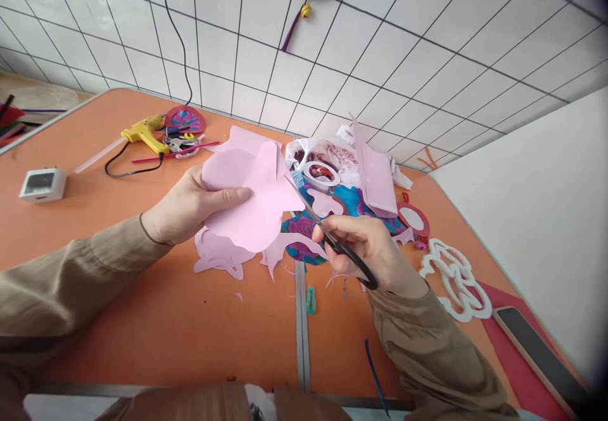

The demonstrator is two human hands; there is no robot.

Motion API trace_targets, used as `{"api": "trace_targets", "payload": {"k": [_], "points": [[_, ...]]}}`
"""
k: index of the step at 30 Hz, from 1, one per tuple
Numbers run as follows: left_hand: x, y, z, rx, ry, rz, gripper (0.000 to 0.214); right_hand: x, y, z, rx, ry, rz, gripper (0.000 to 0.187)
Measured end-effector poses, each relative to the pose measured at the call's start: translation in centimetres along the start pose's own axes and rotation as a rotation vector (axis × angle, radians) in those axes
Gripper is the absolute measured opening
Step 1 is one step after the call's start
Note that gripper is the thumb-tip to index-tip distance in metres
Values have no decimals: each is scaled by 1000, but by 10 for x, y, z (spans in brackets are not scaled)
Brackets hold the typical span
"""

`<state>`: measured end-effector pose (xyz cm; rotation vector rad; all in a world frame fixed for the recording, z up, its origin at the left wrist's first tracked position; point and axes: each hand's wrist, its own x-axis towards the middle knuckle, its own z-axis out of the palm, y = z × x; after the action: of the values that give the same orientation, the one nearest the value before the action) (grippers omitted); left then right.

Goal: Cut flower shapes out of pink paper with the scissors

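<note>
My left hand (190, 202) pinches a pink sheet (251, 209) with a wavy, partly cut outline, thumb on top and fingers behind it. In my right hand (365, 247) is a pair of scissors (349, 257) with black handles, its blades pointing up and left at the sheet's right edge. How far the blades are apart is hard to make out. Below the sheet lie pink offcuts (223, 256). Just past the scissors, a small pink cut-out (325, 202) rests on blue and purple patterned material (304, 228).
A yellow glue gun (145, 135) with a black cord lies at the back left, near a white charger (42, 185). White cut-out outlines (458, 282) and a phone (536, 358) are at the right. A green clip (310, 301) sits by the table seam. Behind stands a tiled wall (266, 41).
</note>
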<state>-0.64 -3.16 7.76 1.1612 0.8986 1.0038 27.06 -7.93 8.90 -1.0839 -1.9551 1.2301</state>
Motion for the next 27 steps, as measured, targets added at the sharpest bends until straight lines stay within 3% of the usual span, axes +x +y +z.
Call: {"api": "trace_targets", "payload": {"k": [7,13,27], "points": [[0,3,1,-55,-23,1,27,0,2,-1,-3,-10,7,40],[-1,5,2,-73,-31,-18,25,-1,4,-3,-10,-4,3,51],[-1,6,3,-171,-73,-70,20,-2,5,-3,9,0,57,53]]}}
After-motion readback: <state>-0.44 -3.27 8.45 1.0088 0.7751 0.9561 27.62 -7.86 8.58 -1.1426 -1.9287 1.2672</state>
